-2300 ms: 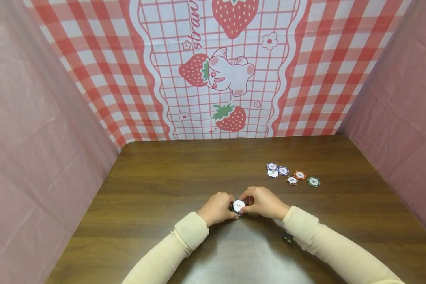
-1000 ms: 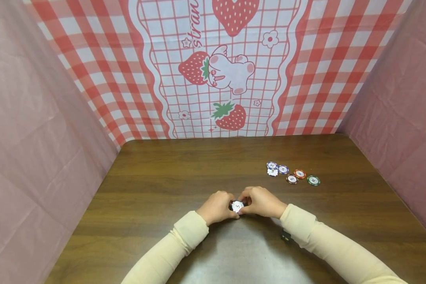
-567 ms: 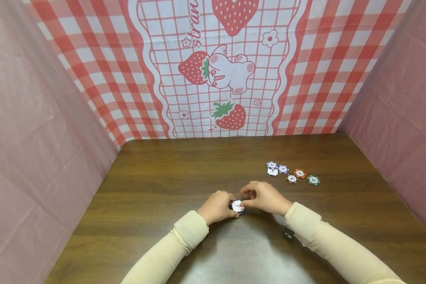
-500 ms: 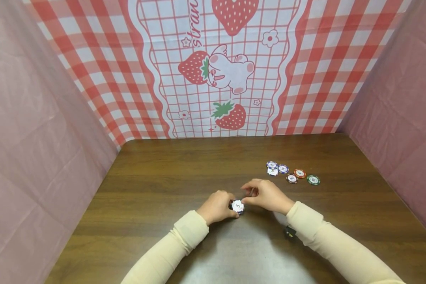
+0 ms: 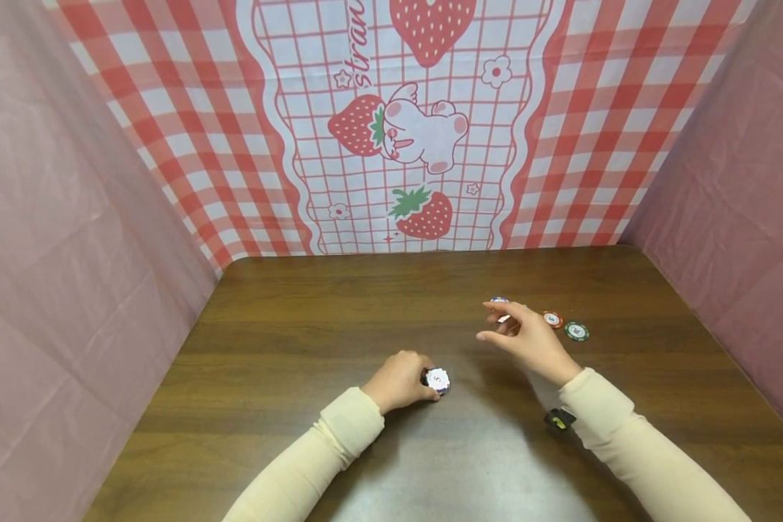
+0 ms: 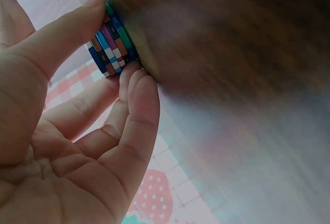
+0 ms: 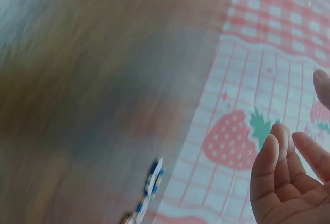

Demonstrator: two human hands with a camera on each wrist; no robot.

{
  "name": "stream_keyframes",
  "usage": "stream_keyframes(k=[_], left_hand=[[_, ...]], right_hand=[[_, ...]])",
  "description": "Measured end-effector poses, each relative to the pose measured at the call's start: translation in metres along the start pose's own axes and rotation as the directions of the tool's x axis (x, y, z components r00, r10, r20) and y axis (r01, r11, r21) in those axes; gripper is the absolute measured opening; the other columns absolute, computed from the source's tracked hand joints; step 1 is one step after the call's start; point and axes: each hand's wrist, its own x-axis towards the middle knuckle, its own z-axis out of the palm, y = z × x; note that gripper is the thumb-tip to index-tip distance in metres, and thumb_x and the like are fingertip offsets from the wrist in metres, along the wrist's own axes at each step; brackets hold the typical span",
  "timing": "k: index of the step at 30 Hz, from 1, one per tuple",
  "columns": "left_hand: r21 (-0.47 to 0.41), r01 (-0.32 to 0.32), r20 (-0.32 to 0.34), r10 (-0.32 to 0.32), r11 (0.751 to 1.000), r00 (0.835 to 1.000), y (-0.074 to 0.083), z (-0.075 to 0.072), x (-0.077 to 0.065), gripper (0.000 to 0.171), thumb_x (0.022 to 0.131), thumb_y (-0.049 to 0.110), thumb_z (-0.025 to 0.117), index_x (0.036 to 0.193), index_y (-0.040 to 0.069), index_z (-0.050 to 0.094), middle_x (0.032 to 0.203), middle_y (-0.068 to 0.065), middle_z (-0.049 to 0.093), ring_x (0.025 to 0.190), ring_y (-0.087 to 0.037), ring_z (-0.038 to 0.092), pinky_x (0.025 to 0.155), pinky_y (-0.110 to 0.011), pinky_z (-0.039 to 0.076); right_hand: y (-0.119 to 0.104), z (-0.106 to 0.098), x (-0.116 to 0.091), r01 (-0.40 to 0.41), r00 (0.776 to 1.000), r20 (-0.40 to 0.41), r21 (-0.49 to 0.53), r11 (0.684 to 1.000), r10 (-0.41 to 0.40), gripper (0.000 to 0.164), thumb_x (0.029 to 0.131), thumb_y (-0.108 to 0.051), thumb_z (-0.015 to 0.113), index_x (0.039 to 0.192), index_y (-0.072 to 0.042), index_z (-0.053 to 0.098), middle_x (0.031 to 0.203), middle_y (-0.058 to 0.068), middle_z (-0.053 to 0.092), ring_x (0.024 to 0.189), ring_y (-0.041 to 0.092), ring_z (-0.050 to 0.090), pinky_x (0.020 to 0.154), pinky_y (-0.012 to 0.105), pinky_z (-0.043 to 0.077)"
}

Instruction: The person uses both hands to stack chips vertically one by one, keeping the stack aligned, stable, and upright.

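Note:
A short stack of poker chips (image 5: 438,380), white chip on top, stands near the middle of the wooden table. My left hand (image 5: 401,380) pinches the stack from its left between thumb and fingers. In the left wrist view the multicoloured edges of the stacked chips (image 6: 114,43) show between thumb and fingertips. My right hand (image 5: 531,341) hovers over the loose chips at the back right, thumb and fingers apart, holding nothing. It hides part of them. A blue-rimmed chip (image 5: 499,300), an orange-red chip (image 5: 552,320) and a green chip (image 5: 577,331) still show around it.
The wooden table (image 5: 313,312) has a red-and-white strawberry cloth (image 5: 424,145) hanging behind it. Pink cloth stands at both sides. Under my right wrist a small black device (image 5: 560,420) is strapped. Loose chips (image 7: 152,180) lie flat at the bottom of the right wrist view.
My right hand has let go of the stack and moved away, back and to the right, over the loose chips. My left hand has stayed at the stack.

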Motion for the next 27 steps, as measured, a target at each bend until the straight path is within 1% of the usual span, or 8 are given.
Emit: stream_keyframes(k=[5,8,11,13,17,20,23,27], left_hand=[[0.004,0.006,0.0,-0.006,1.0,1.0,-0.001,0.001,0.0,0.029,0.07,0.028,0.086,0.091,0.012,0.075,0.077,0.004,0.07,0.068,-0.007,0.054,0.065,-0.022,0.044],[0.001,0.009,0.001,-0.009,1.0,1.0,-0.001,0.001,-0.001,0.03,0.07,0.028,0.086,0.092,0.011,0.075,0.078,0.004,0.07,0.069,-0.008,0.055,0.066,-0.022,0.045],[-0.004,0.011,0.001,-0.011,1.0,1.0,-0.001,0.001,-0.001,0.03,0.07,0.028,0.086,0.092,0.011,0.075,0.078,0.004,0.07,0.069,-0.008,0.055,0.066,-0.022,0.045],[-0.007,0.012,0.002,-0.012,1.0,1.0,-0.001,0.001,-0.001,0.03,0.07,0.028,0.086,0.093,0.011,0.075,0.078,0.004,0.07,0.069,-0.008,0.054,0.066,-0.022,0.045],[-0.008,0.013,0.002,-0.013,1.0,1.0,-0.001,0.001,-0.001,0.031,0.07,0.028,0.086,0.093,0.011,0.075,0.078,0.004,0.07,0.069,-0.007,0.054,0.066,-0.022,0.045],[-0.01,0.016,0.001,-0.016,1.0,1.0,-0.001,0.001,-0.001,0.032,0.07,0.028,0.086,0.093,0.011,0.075,0.078,0.004,0.07,0.069,-0.007,0.054,0.066,-0.022,0.045],[-0.012,0.018,0.001,-0.018,1.0,1.0,-0.001,0.001,-0.001,0.032,0.069,0.028,0.086,0.094,0.011,0.075,0.078,0.004,0.07,0.069,-0.007,0.054,0.066,-0.022,0.045],[-0.021,0.022,0.002,-0.022,1.0,1.0,-0.001,0.0,-0.001,0.033,0.07,0.028,0.086,0.095,0.01,0.075,0.078,0.003,0.07,0.07,-0.007,0.054,0.067,-0.022,0.045]], right_hand=[[0.011,-0.016,-0.005,-0.053,0.995,-0.078,0.008,0.999,0.054,0.051,0.081,-0.016,0.08,0.127,-0.003,0.061,0.097,0.017,0.068,0.073,0.0,0.057,0.065,0.015,0.048],[0.015,-0.024,-0.008,-0.092,0.988,-0.121,0.02,0.996,0.094,0.051,0.083,-0.016,0.078,0.129,-0.004,0.06,0.097,0.018,0.067,0.073,-0.003,0.056,0.064,0.013,0.047],[0.019,-0.032,-0.011,-0.107,0.979,-0.166,0.051,0.993,0.114,0.051,0.084,-0.015,0.077,0.129,-0.002,0.059,0.095,0.017,0.067,0.073,-0.006,0.056,0.062,0.012,0.046],[0.023,-0.038,-0.014,-0.12,0.974,-0.187,0.069,0.99,0.131,0.052,0.084,-0.015,0.077,0.13,-0.001,0.058,0.093,0.011,0.067,0.073,-0.007,0.056,0.061,0.012,0.046],[0.032,-0.048,-0.019,-0.16,0.96,-0.219,0.08,0.984,0.174,0.055,0.084,-0.018,0.077,0.132,-0.001,0.057,0.09,-0.01,0.065,0.074,-0.008,0.057,0.061,0.011,0.045],[0.041,-0.056,-0.024,-0.202,0.949,-0.232,0.073,0.977,0.214,0.057,0.086,-0.023,0.076,0.134,-0.001,0.056,0.09,-0.022,0.061,0.075,-0.01,0.057,0.062,0.011,0.045],[0.052,-0.063,-0.028,-0.243,0.937,-0.241,0.069,0.968,0.253,0.059,0.087,-0.027,0.074,0.135,0.0,0.054,0.09,-0.03,0.059,0.074,-0.013,0.057,0.061,0.012,0.045],[0.064,-0.072,-0.034,-0.293,0.921,-0.241,0.084,0.952,0.305,0.063,0.088,-0.03,0.073,0.138,0.001,0.051,0.087,-0.035,0.057,0.073,-0.015,0.057,0.061,0.011,0.045]])
